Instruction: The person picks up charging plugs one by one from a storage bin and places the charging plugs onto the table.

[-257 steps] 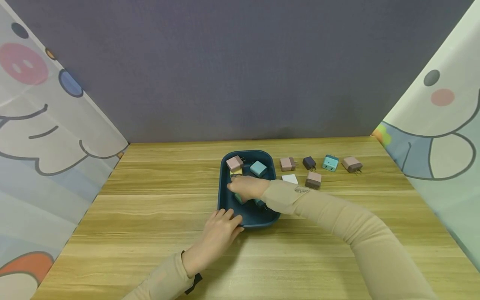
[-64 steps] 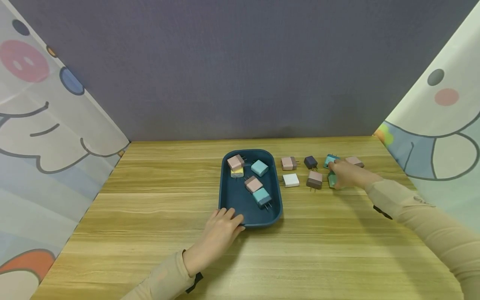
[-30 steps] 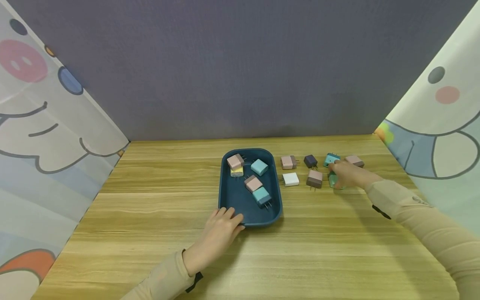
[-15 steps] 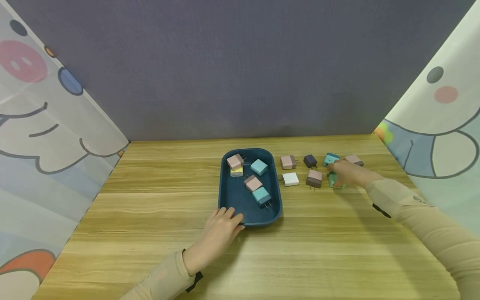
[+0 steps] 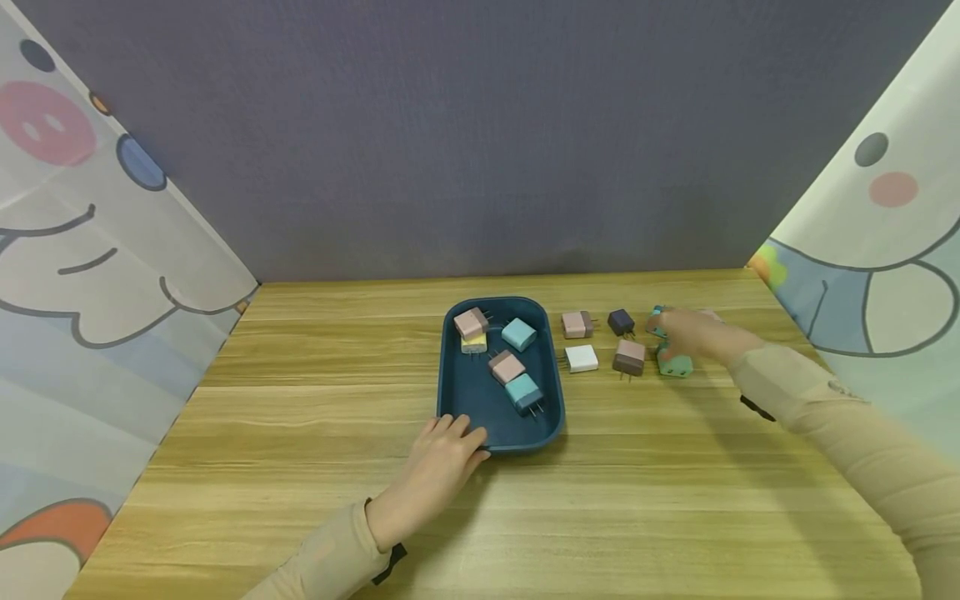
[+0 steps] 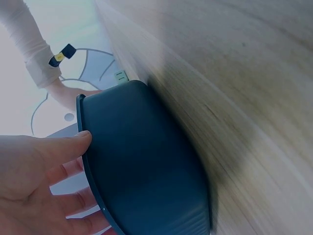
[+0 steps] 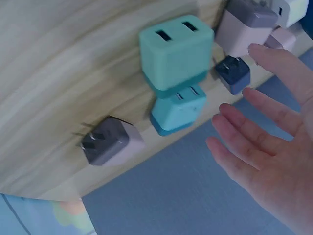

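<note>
The left hand (image 5: 441,460) pinches the dark blue tray (image 5: 474,404) just ahead by its edge. The right hand (image 5: 701,335), spread and holding nothing, hangs near the green charger (image 5: 677,366); a low sweep could knock it into the turquoise charger (image 7: 178,110) just beyond.

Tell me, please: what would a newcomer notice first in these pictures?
Probably the dark blue tray near the middle of the wooden table, gripped by the left hand and holding five chargers. Next, the right hand, open near the green charger right of the tray. The large cartoon prints on both sides also draw the eye.
</note>
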`<act>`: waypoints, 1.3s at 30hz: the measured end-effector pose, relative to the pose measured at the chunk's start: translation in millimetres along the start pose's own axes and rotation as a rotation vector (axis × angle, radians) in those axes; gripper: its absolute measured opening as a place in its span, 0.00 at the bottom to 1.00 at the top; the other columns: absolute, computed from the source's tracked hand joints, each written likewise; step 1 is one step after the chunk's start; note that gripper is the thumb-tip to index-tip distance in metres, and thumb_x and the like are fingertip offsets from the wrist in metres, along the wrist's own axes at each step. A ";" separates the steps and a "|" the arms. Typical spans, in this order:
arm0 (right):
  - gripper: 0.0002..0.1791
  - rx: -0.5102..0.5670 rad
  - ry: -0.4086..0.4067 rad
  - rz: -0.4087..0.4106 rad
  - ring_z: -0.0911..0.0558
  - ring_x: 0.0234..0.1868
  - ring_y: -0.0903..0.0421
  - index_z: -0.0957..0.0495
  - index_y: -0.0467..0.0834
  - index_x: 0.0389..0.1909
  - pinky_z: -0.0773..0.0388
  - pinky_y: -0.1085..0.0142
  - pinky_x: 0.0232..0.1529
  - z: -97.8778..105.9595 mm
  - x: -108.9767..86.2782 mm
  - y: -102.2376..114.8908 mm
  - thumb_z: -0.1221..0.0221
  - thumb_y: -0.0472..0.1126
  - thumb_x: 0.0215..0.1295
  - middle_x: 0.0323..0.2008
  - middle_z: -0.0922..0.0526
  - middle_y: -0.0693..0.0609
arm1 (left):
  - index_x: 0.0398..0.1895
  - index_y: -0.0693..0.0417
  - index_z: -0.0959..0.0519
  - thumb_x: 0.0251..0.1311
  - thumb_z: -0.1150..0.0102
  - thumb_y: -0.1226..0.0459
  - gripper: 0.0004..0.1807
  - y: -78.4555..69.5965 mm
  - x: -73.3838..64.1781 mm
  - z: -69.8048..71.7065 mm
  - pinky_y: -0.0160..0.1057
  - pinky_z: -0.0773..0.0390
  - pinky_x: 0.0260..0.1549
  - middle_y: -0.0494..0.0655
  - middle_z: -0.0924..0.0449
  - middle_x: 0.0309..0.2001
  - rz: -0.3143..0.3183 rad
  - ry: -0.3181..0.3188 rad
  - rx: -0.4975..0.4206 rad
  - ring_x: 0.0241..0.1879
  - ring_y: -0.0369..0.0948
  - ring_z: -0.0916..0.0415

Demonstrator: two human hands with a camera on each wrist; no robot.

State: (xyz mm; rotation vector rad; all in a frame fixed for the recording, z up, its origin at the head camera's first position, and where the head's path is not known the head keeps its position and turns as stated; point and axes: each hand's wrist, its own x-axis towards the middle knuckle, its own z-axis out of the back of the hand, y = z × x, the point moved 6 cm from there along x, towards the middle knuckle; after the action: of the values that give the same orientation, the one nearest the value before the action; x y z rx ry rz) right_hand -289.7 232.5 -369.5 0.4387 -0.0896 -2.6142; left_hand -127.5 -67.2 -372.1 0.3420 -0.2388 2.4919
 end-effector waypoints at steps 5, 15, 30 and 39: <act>0.23 0.016 -0.032 0.027 0.26 0.43 0.36 0.29 0.29 0.46 0.28 0.50 0.40 15.8 2.1 5.7 0.37 0.33 0.48 0.44 0.27 0.33 | 0.25 0.48 0.25 0.48 0.37 0.59 0.07 -0.1 0.6 0.5 0.34 0.38 0.27 0.40 0.33 0.22 -0.007 -0.032 0.007 0.23 0.38 0.39; 0.23 0.032 -0.002 0.002 0.26 0.45 0.40 0.31 0.30 0.50 0.28 0.53 0.40 38.9 6.8 20.2 0.39 0.34 0.52 0.48 0.27 0.33 | 0.25 0.48 0.25 0.48 0.37 0.59 0.07 0.2 1.5 0.2 0.34 0.38 0.26 0.41 0.33 0.22 -0.008 -0.036 0.014 0.22 0.38 0.38; 0.22 0.002 0.088 0.007 0.25 0.44 0.42 0.31 0.32 0.51 0.27 0.56 0.38 52.8 27.0 50.0 0.43 0.33 0.55 0.50 0.29 0.33 | 0.24 0.48 0.25 0.47 0.36 0.59 0.07 0.3 0.9 0.0 0.34 0.39 0.25 0.41 0.33 0.22 -0.008 -0.051 0.006 0.23 0.38 0.38; 0.23 -0.052 0.063 0.028 0.25 0.45 0.44 0.31 0.33 0.51 0.28 0.55 0.41 56.9 40.8 63.3 0.41 0.34 0.54 0.50 0.28 0.35 | 0.26 0.48 0.24 0.47 0.36 0.60 0.06 0.4 0.8 -0.4 0.34 0.39 0.26 0.41 0.31 0.23 -0.008 -0.056 -0.003 0.23 0.39 0.37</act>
State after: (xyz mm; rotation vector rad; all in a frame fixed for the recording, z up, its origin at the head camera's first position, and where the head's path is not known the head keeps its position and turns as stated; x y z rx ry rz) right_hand -313.3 156.5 -318.6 0.4973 -0.0063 -2.5663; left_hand -128.4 -67.0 -372.2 0.4114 -0.2633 2.4758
